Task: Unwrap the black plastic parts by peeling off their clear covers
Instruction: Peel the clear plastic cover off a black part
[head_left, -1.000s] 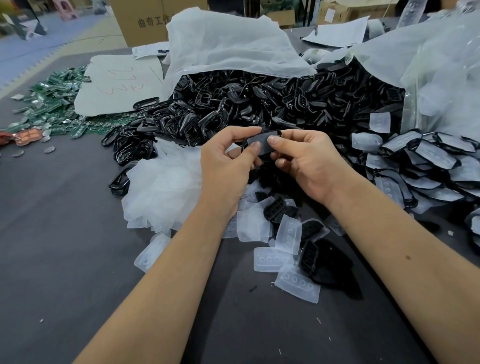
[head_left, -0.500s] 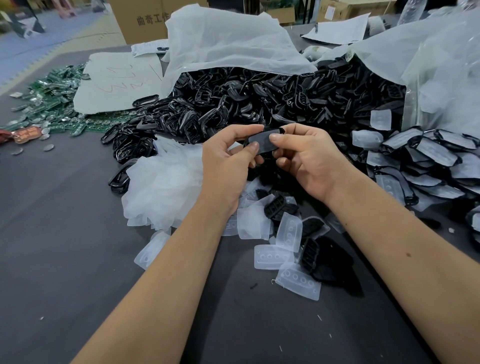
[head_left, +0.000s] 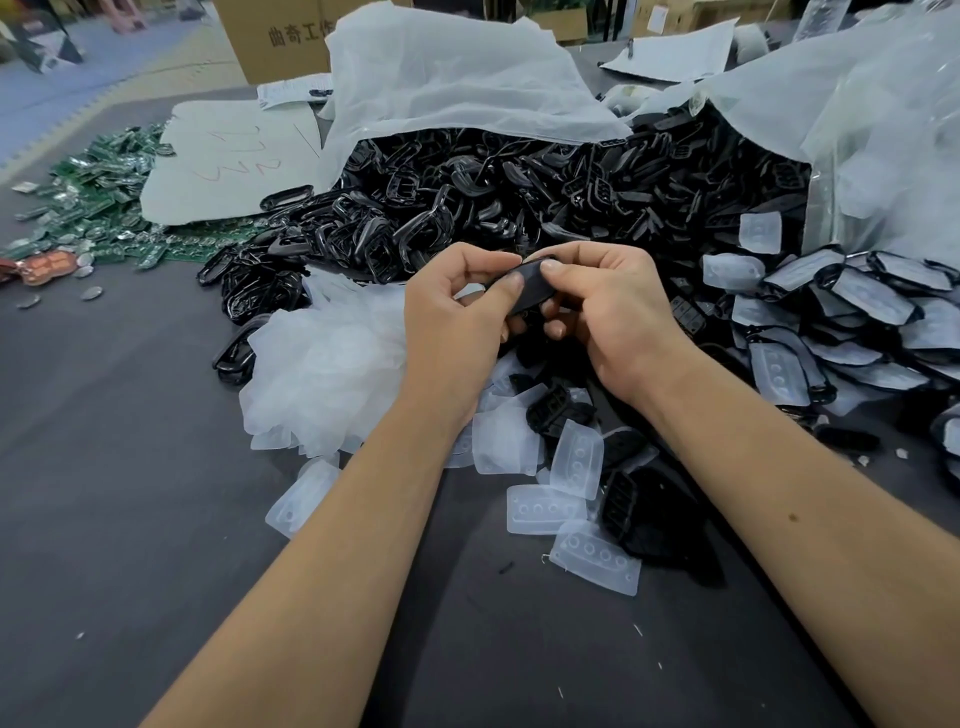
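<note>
We pinch one small black plastic part (head_left: 527, 288) between our left hand (head_left: 457, 317) and right hand (head_left: 608, 306), thumbs on top, above the loose clear plastic covers (head_left: 571, 512). We judge the thin cover could tear or slip from our thumbs, or the part could drop into the pile beneath.
</note>
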